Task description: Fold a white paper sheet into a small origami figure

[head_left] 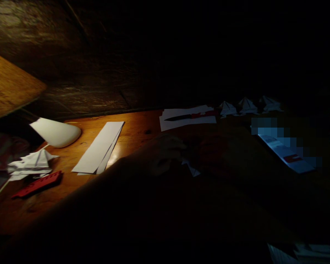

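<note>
In deep shadow at the middle of the table, my left hand [166, 156] has its fingers bent round a small folded piece of white paper [193, 170]. The paper's pointed end shows below the fingers. My right hand [216, 152] is a very dim reddish shape just right of the paper; its fingers are lost in the dark. Beyond the hands, a knife [184, 117] with a dark blade and red handle lies on a stack of white paper sheets [165, 124]. Several folded paper figures [247, 105] stand in a row to its right.
Long paper strips [99, 148] lie on the lit wooden table [134, 126]. At the left are a white rounded lamp-like piece [59, 132], crumpled folded paper [34, 163] and a red object [37, 185]. A glowing phone [288, 154] lies right; pale papers [316, 253] show bottom right.
</note>
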`<state>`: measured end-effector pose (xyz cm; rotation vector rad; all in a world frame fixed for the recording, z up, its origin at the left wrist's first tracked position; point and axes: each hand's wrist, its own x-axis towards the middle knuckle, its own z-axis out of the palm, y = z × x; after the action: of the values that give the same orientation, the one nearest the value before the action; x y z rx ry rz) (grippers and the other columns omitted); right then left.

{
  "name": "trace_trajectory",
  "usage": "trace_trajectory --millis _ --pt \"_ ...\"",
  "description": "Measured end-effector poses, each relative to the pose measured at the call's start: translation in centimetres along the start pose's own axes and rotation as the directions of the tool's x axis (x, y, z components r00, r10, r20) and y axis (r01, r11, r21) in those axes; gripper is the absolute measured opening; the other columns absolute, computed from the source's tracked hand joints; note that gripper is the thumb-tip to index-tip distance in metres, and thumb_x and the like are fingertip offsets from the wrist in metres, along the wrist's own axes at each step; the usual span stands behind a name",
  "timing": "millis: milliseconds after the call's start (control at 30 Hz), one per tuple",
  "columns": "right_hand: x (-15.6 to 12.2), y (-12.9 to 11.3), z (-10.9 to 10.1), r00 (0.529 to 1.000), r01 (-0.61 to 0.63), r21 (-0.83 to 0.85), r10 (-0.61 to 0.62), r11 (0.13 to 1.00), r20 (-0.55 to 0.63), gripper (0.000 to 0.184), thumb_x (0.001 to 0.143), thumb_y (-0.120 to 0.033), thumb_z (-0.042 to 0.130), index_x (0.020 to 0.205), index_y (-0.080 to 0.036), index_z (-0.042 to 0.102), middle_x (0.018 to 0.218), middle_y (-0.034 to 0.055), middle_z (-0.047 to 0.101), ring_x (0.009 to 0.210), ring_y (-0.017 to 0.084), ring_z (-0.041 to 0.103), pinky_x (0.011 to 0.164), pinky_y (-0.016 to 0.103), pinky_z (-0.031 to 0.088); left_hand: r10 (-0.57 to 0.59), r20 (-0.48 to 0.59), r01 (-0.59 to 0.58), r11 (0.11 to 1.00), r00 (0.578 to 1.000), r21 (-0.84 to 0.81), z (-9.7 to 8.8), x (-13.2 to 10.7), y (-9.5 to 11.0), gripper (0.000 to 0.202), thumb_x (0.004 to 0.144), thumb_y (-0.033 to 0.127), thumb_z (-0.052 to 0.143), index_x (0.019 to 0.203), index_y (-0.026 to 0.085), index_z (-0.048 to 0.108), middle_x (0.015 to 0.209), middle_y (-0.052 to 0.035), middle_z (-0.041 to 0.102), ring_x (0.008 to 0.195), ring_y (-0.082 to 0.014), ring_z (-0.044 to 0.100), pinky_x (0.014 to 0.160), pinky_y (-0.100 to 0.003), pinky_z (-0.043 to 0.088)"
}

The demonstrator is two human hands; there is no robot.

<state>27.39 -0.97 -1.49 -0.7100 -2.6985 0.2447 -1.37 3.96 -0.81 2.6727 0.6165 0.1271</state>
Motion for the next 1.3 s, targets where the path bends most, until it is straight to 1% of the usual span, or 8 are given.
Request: trace_trajectory --millis 233,367,633,800,933,1067,1167,1300 --pt "0.7 -0.4 0.0 0.999 -0.002 -0.083 0.005 0.997 0.035 0.018 0.101 -0.026 0.06 0.102 -0.02 0.076 0.101 0.0038 0.078 0.103 0.025 0.068 0.098 0.046 0.045 -0.014 -0.005 0.014 1.0 1.0 0.026 0.4 0.5 0.4 0.037 0.102 0.037 0.065 0.132 0.016 0.062 0.134 -0.0118 0.063 0.118 -0.0262 0.065 0.1 -0.049 0.057" --pt "0.5 -0.3 0.2 0.999 0.007 -0.094 -0.003 0.996 0.041 0.016 0.1 -0.027 0.061 0.098 -0.02 0.075 0.102 0.0032 0.078 0.108 0.026 0.067 0.1 0.047 0.044 0.008 -0.039 -0.006 0.999 0.999 0.041 0.4 0.6 0.6 0.038 0.102 0.037 0.065 0.133 0.016 0.061 0.134 -0.0118 0.063 0.116 -0.0259 0.065 0.098 -0.048 0.058" --pt "-0.2 0.7 -0.6 1.0 -0.002 -0.064 0.001 0.998 -0.009 0.021 0.103 -0.035 0.06 0.11 -0.025 0.078 0.124 0.002 0.078 0.128 0.028 0.06 0.111 0.052 0.038 0.118 -0.041 -0.116 0.991 0.992 0.065 0.5 0.2 1.0 0.039 0.102 0.037 0.066 0.133 0.016 0.061 0.134 -0.0119 0.062 0.116 -0.0259 0.065 0.098 -0.048 0.058" --pt "-0.5 0.8 -1.1 0.995 -0.084 -0.097 0.079 0.992 -0.053 0.031 0.099 -0.03 0.064 0.129 -0.026 0.072 0.14 0.0077 0.068 0.133 0.032 0.056 0.107 0.054 0.044 0.154 -0.037 -0.151 0.986 0.987 0.075 1.0 0.1 1.5 0.039 0.102 0.038 0.065 0.134 0.017 0.06 0.137 -0.0123 0.061 0.119 -0.0265 0.064 0.1 -0.049 0.057" --pt "-0.5 0.6 -1.0 0.985 -0.167 -0.043 0.164 0.985 -0.058 0.033 0.094 -0.027 0.069 0.126 -0.031 0.074 0.137 0.0079 0.064 0.123 0.03 0.059 0.099 0.048 0.049 0.194 -0.046 -0.19 0.978 0.98 0.082 1.6 0.0 2.1 0.036 0.099 0.031 0.066 0.134 0.022 0.063 0.139 -0.0109 0.059 0.127 -0.0289 0.057 0.107 -0.051 0.051" --pt "-0.7 0.8 -0.4 0.972 -0.224 -0.026 0.221 0.974 -0.082 0.031 0.09 -0.027 0.072 0.121 -0.031 0.075 0.126 0.0078 0.063 0.104 0.025 0.062 0.084 0.04 0.052 0.261 -0.09 -0.25 0.961 0.961 0.118 2.2 -0.2 2.8 0.047 0.095 0.022 0.06 0.141 0.027 0.061 0.137 -0.0109 0.057 0.127 -0.0302 0.051 0.108 -0.05 0.05" --pt "-0.9 1.2 0.2 0.966 -0.224 0.068 0.231 0.972 -0.113 0.028 0.094 -0.028 0.07 0.122 -0.028 0.072 0.125 0.0078 0.062 0.105 0.024 0.063 0.085 0.038 0.053 0.285 -0.103 -0.268 0.951 0.953 0.155 2.3 -0.3 3.2 0.046 0.098 0.024 0.058 0.144 0.028 0.058 0.136 -0.0107 0.057 0.127 -0.0301 0.051 0.108 -0.05 0.049" --pt "-0.8 1.2 0.1 0.965 -0.236 0.128 0.248 0.963 -0.089 0.029 0.095 -0.029 0.068 0.124 -0.029 0.069 0.127 0.0068 0.064 0.112 0.025 0.063 0.091 0.04 0.052 0.253 -0.089 -0.239 0.961 0.963 0.14 2.1 -0.4 3.5 0.045 0.098 0.029 0.061 0.143 0.03 0.06 0.138 -0.0106 0.056 0.128 -0.0311 0.051 0.107 -0.052 0.049"
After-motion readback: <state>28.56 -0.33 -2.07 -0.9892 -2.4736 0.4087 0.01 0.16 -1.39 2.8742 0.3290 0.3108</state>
